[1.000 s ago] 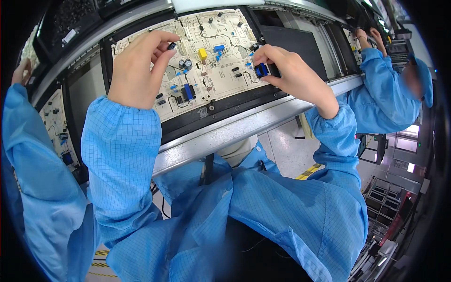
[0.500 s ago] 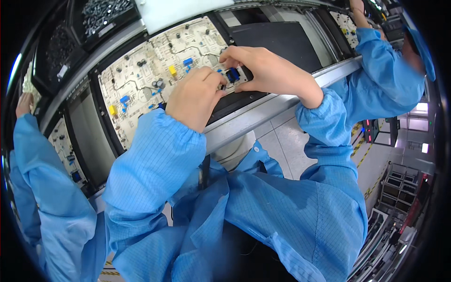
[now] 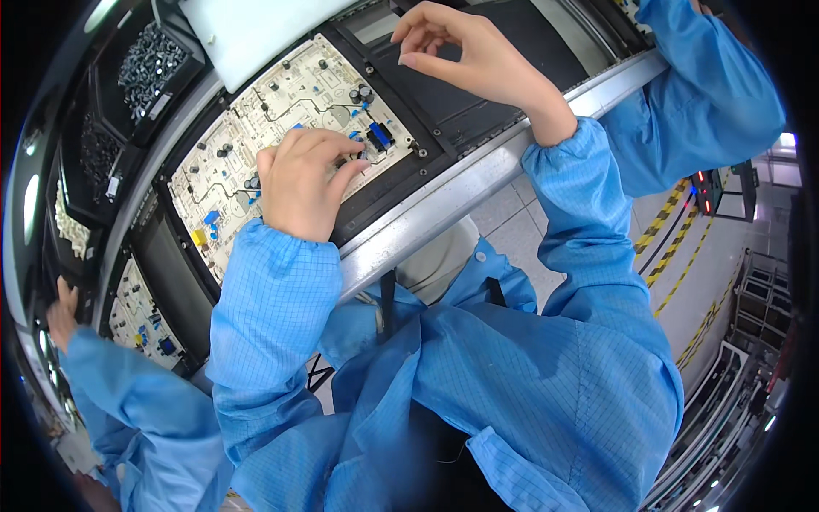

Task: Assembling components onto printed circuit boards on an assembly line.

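A cream circuit board (image 3: 256, 136) dotted with small parts sits in a black frame. My left hand (image 3: 300, 183) rests over its near side. The thumb and forefinger come together beside a dark part at the board's right end, and whatever is between them is too small to make out. Just right of those fingertips stands a blue and black block-shaped component (image 3: 380, 135), with round capacitors (image 3: 360, 94) beyond it. My right hand (image 3: 478, 60) hovers right of the board above a black panel (image 3: 512, 43). Its thumb and forefinger are curved and apart, with nothing visible between them.
Black bins hold grey metal parts (image 3: 152, 68) and dark pieces at the far left. A white sheet (image 3: 260, 34) lies behind the board. A metal rail (image 3: 435, 205) runs along the near edge. Co-workers' blue sleeves show at left (image 3: 141, 392) and right (image 3: 712, 85).
My right hand has left the blue and black component and moved up and right, its fingers now parted. My left hand stays low over the board. The view has shifted somewhat.
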### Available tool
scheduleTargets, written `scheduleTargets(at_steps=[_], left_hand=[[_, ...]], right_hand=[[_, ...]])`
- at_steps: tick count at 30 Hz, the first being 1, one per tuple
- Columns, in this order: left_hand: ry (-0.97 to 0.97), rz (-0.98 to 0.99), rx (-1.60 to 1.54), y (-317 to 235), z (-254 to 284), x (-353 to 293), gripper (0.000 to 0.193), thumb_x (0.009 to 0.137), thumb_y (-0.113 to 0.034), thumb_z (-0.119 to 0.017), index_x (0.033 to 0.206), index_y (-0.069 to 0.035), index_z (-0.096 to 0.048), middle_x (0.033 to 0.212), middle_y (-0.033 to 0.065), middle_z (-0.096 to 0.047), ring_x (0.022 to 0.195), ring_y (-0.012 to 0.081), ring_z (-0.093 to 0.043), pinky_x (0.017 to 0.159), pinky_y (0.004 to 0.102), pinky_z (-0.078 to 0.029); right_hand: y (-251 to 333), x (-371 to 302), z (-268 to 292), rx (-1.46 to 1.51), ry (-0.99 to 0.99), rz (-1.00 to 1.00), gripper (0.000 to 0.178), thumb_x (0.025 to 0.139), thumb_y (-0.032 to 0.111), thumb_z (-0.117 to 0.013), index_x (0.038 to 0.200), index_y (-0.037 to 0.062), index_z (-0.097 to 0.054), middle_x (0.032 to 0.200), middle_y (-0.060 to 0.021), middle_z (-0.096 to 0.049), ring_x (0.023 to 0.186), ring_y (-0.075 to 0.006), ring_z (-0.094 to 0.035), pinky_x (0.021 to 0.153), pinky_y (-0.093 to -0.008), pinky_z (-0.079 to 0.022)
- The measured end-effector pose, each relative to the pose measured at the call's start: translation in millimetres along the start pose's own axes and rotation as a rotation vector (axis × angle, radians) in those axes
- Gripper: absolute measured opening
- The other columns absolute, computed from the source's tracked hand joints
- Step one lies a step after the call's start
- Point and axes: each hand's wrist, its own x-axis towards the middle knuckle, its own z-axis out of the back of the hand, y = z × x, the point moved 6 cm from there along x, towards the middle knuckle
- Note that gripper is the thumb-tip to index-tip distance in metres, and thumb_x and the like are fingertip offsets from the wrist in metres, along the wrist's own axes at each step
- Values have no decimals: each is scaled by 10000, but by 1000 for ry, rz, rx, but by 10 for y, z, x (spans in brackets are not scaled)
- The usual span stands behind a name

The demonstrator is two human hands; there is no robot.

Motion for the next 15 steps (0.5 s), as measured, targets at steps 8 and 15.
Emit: scheduleTargets(at_steps=[8, 15], left_hand=[[-26, 62, 61, -16, 14, -20, 141, 710, -238, -690, 804, -134, -674, 847, -25, -638, 872, 136, -544, 783, 304, -304], [-110, 11, 210, -140, 30, -14, 160, 683, -254, -695, 760, -120, -655, 805, -23, -622, 834, 142, -539, 771, 318, -316]], right_hand=[[-84, -14, -62, 74, 37, 49, 169, 786, 17, -546, 953, -10, -533, 741, -102, -616, 673, -168, -601, 610, -269, -466], [-89, -6, -47, 57, 60, 41, 170, 779, 3, -535, 949, -11, -530, 735, -109, -614, 673, -176, -601, 611, -272, -467]])
